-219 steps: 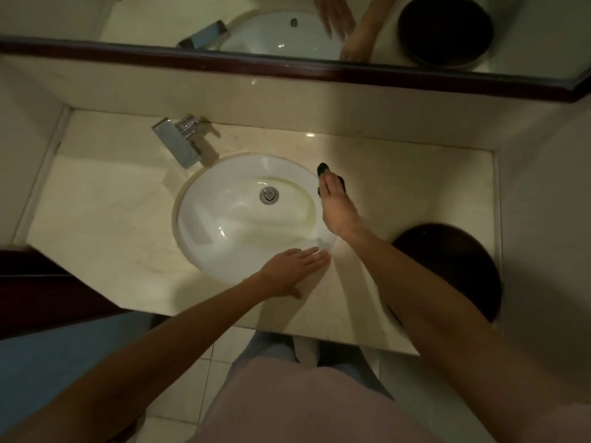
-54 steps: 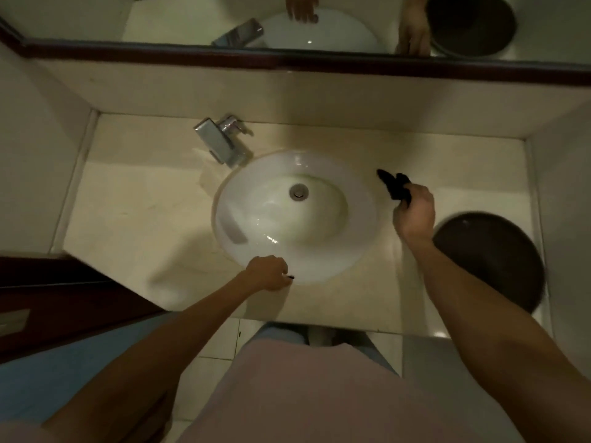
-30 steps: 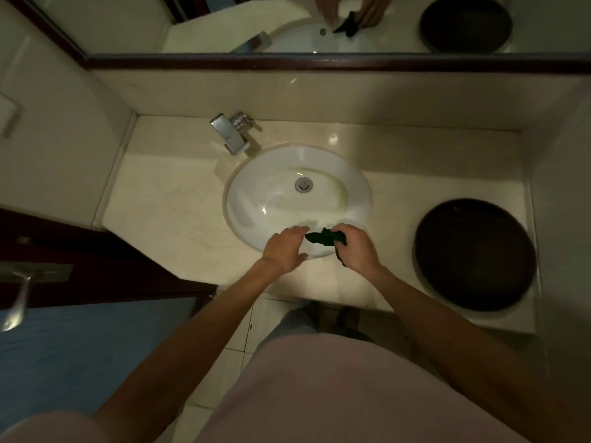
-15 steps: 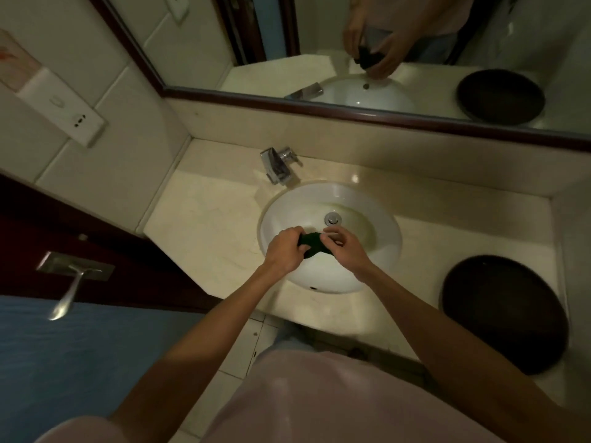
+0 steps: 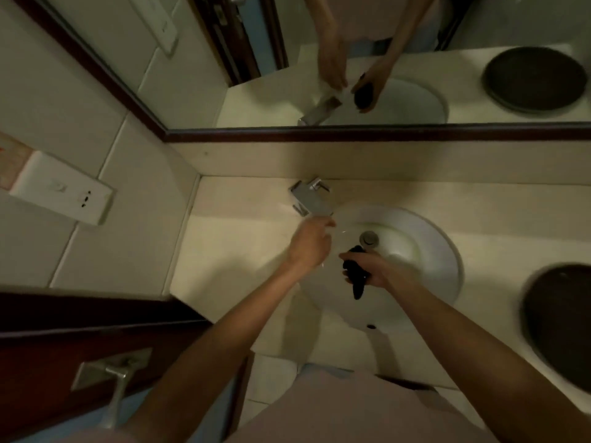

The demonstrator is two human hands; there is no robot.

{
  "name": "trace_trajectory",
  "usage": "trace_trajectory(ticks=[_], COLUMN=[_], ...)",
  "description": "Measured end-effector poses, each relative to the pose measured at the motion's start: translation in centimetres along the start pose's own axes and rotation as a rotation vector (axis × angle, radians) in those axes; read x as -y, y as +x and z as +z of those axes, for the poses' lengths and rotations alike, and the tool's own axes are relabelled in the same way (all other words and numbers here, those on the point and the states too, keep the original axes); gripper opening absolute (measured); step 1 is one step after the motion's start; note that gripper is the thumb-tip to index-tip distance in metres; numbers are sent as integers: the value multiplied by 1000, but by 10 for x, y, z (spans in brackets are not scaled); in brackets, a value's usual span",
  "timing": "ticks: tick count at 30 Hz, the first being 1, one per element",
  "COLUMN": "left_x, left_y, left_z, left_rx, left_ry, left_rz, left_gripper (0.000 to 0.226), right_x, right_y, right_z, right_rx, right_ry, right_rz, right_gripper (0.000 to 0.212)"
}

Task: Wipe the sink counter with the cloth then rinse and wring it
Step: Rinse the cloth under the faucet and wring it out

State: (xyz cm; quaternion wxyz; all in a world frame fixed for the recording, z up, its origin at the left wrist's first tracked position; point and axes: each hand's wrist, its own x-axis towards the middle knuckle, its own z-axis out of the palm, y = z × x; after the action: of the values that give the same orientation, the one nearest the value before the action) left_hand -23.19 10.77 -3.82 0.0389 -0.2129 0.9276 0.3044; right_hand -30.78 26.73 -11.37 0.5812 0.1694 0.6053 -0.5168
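Observation:
I hold a dark bunched cloth [image 5: 355, 272] in my right hand [image 5: 380, 269] above the white sink basin [image 5: 444, 251], just in front of the drain [image 5: 368, 238]. A tail of the cloth hangs below my fingers. My left hand [image 5: 310, 243] has let go of the cloth and stretches toward the chrome faucet [image 5: 307, 199], with its fingertips right at the spout's end. Motion blur hides whether they touch it. I see no running water. The beige counter [image 5: 236, 251] surrounds the basin.
A dark round object [image 5: 563, 318] sits on the counter at the right. The mirror [image 5: 383, 59] above the backsplash reflects both hands. A white wall fitting [image 5: 64, 190] is at the left, with a dark door and its lever handle [image 5: 116, 388] below it.
Both hands held the cloth over the basin half a second ago. Now my left hand has released it and moved up to the faucet, while my right hand keeps the cloth. The view tilted up.

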Motion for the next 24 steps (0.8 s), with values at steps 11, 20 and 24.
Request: trace_trajectory(ticks=[11,20,24], left_x=[-31,-26,-26], left_y=[163,186,190], left_z=[-29,-28,-27], left_rx=[321,317,313], left_ry=[980,845,771], left_rz=[229,273,242], left_gripper=[18,8,11], right_x=[22,31,42], right_y=[22,71,79], right_z=[-10,4,16], right_rx=[101,-139,-98], right_ry=[-31,-378,-546], right_rz=[-150,-304,-401], right_gripper=[10,39,20])
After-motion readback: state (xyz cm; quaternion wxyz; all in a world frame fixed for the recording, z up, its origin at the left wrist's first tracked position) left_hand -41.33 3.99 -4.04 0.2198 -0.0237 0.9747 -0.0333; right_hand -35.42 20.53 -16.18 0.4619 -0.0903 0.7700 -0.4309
